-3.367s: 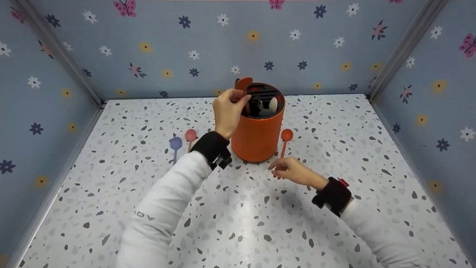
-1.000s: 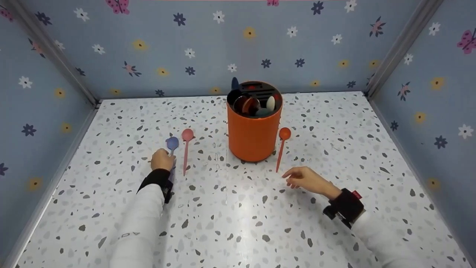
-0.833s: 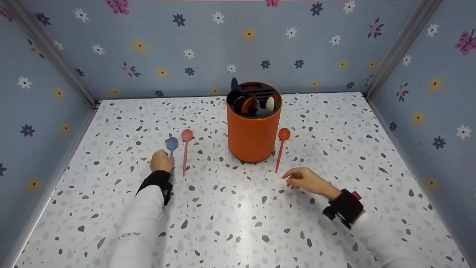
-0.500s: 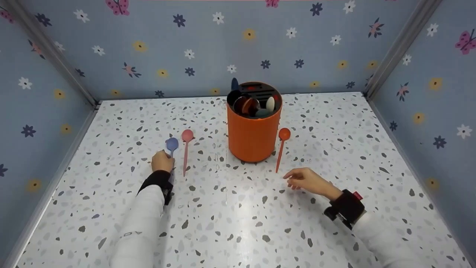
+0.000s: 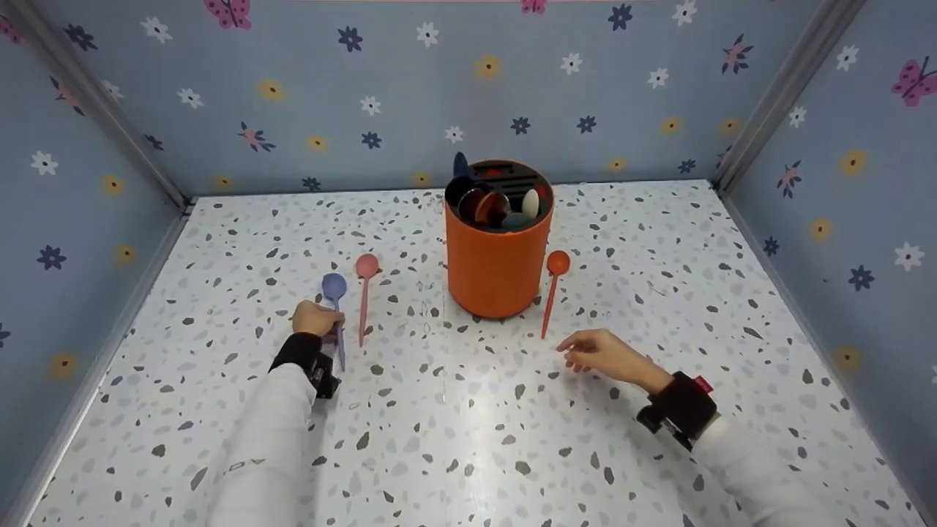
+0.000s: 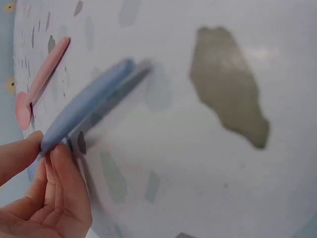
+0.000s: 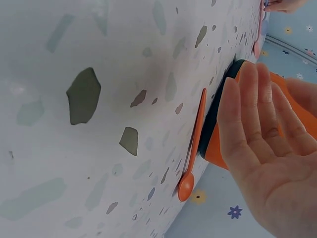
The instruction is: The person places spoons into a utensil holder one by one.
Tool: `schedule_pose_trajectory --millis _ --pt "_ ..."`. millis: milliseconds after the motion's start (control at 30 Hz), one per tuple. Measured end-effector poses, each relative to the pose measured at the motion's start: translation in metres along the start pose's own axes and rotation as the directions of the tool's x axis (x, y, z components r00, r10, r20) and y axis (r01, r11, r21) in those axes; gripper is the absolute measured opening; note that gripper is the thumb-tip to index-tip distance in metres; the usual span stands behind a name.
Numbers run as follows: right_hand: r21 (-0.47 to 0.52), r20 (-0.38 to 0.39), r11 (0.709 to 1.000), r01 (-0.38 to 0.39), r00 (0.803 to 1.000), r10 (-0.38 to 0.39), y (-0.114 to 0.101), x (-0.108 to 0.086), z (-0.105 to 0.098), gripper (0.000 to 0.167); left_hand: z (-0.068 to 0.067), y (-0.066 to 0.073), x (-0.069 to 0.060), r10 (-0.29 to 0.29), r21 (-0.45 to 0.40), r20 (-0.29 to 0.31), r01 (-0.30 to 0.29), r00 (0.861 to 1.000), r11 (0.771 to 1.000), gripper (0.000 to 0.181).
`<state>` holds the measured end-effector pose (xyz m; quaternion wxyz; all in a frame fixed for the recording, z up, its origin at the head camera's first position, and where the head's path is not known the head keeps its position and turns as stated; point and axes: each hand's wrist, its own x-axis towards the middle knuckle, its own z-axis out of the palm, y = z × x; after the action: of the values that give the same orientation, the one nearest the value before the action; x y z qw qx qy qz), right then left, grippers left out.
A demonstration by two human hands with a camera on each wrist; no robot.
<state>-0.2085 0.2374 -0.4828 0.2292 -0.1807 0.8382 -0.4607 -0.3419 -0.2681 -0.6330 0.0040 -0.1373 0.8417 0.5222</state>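
Note:
My left hand (image 5: 315, 319) pinches a blue-purple spoon (image 5: 334, 285) by its handle between thumb and fingers. In the left wrist view the spoon's handle (image 6: 89, 104) slants just over the table, casting a shadow. A pink spoon (image 5: 367, 266) lies on the table to the right of that hand. My right hand (image 5: 606, 356) hovers with loosely bent fingers and holds nothing. Just beyond its fingertips lies an orange spoon (image 5: 558, 262), beside an orange utensil holder (image 5: 498, 271). Relaxed fingers of the right hand (image 7: 270, 144) show in the right wrist view.
Several utensils stand in the holder's black slotted top, among them a white one (image 5: 531, 203) and a dark blue one (image 5: 460, 164). The speckled table (image 5: 454, 439) is bounded by flowered walls (image 5: 410, 88) at the back and sides.
The left hand first held a red-orange utensil at the holder, which now stands inside it. That hand moved left and down to the blue-purple spoon, now lifted slightly. The right hand shifted slightly right.

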Motion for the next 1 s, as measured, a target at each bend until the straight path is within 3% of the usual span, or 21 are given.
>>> schedule_pose_trajectory --millis 100,167,267,333,467,667,767,1000 --pt "-0.005 0.004 1.000 0.005 1.000 -0.005 -0.001 0.001 0.001 0.029 -0.009 0.057 -0.047 -0.135 -0.128 0.063 0.142 0.989 0.982 0.026" --pt "-0.007 0.006 1.000 0.006 1.000 -0.006 -0.002 0.001 0.001 0.029 -0.014 0.100 -0.079 -0.258 -0.174 0.136 0.279 0.957 0.944 0.035" --pt "-0.011 0.004 1.000 0.010 1.000 -0.010 -0.004 0.003 0.002 0.029 -0.014 0.135 -0.105 -0.296 -0.268 0.217 0.349 0.930 0.898 0.038" --pt "-0.015 0.005 1.000 0.014 1.000 -0.014 -0.006 0.005 0.003 0.028 -0.012 0.149 -0.117 -0.298 -0.323 0.264 0.375 0.917 0.869 0.036" --pt "-0.005 0.017 0.999 0.036 0.999 -0.035 -0.017 0.008 0.007 0.027 0.001 0.166 -0.133 -0.294 -0.390 0.297 0.396 0.908 0.831 0.023" --pt "0.081 0.045 0.996 0.034 0.998 -0.038 -0.048 0.008 0.015 0.026 0.030 0.165 -0.142 -0.264 -0.499 0.332 0.406 0.906 0.766 0.020" --pt "0.090 0.053 0.995 0.032 0.998 -0.037 -0.052 0.011 0.019 0.026 0.044 0.167 -0.150 -0.242 -0.533 0.335 0.395 0.911 0.749 0.017" --pt "0.100 0.054 0.995 0.020 0.998 -0.025 -0.058 0.015 0.029 0.026 0.070 0.175 -0.173 -0.197 -0.567 0.353 0.377 0.915 0.732 0.012"
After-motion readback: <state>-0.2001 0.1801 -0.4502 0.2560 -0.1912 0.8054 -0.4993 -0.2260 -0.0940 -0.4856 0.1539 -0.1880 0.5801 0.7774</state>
